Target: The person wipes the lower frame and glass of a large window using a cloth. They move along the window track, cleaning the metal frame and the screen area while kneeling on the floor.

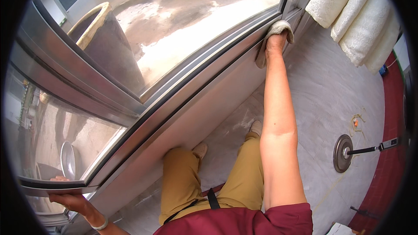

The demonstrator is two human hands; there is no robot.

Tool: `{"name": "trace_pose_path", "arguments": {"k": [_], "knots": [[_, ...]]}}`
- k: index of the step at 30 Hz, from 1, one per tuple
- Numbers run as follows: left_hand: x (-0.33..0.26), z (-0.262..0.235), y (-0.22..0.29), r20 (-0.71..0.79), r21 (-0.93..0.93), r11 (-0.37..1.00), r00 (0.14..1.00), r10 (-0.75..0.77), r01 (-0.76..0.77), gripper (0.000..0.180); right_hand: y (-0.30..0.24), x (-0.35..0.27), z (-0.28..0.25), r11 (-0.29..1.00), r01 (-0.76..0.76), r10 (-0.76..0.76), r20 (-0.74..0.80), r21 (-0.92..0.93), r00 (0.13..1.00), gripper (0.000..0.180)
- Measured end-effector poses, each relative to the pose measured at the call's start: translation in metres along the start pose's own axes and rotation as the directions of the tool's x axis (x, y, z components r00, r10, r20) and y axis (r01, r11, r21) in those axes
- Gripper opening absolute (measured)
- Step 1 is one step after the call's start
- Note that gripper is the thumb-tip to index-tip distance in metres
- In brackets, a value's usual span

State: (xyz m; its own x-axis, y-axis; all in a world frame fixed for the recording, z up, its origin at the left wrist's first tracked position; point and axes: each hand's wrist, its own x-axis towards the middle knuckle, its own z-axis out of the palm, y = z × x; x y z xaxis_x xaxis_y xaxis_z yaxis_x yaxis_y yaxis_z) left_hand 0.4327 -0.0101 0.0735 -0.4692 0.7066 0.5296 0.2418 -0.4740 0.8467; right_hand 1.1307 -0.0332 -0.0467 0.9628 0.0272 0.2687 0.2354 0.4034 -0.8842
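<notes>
My right hand (pixel 276 44) is stretched far forward, closed on a pale grey cloth (pixel 279 27). Part of the cloth hangs down beside the metal rail and the rest is bunched over my fingers, which it mostly hides. The cloth lies against the wide metal frame (pixel 174 115) of a glass door, near its far corner. At the lower left, my left hand (pixel 73 203) grips the near edge of that door frame. Fingers show at the glass (pixel 93 148) just above it; I cannot tell whether they are a reflection. A band circles my left wrist.
Cream curtains (pixel 355 15) hang at the far right. On the grey floor (pixel 313 100) stands a round dark weight-like base (pixel 343 153) with a black pole, near yellow string (pixel 357 122). Behind the glass are a tall pot (pixel 109 45) and a metal basin (pixel 69 160).
</notes>
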Motion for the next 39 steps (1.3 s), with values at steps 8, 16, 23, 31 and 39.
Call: {"name": "trace_pose_path", "arguments": {"k": [8,16,23,31,39], "knots": [[0.001,-0.003,-0.012,0.083,-0.068,0.997,0.996,0.029,-0.024,0.068,-0.009,-0.088,0.012,0.999,-0.033,0.031,-0.089,-0.022,0.996,0.045],[0.0,0.0,-0.017,0.006,-0.187,0.977,0.995,0.101,-0.098,0.07,-0.033,-0.286,0.017,0.818,0.46,-0.419,0.192,-0.344,0.888,0.028],[0.006,-0.004,-0.031,0.088,-0.236,0.964,0.985,0.147,-0.123,0.067,0.003,-0.42,0.001,0.862,0.477,-0.262,0.652,-0.173,0.711,0.031],[0.001,-0.006,-0.027,0.111,-0.194,0.973,0.983,0.147,-0.124,0.068,-0.08,-0.503,0.011,0.368,0.909,-0.561,0.826,0.197,0.048,0.037],[-0.003,-0.004,-0.021,0.079,-0.105,0.981,0.982,0.173,-0.165,0.074,-0.159,-0.552,0.07,0.934,-0.183,-0.352,0.871,0.306,-0.343,0.035]]}}
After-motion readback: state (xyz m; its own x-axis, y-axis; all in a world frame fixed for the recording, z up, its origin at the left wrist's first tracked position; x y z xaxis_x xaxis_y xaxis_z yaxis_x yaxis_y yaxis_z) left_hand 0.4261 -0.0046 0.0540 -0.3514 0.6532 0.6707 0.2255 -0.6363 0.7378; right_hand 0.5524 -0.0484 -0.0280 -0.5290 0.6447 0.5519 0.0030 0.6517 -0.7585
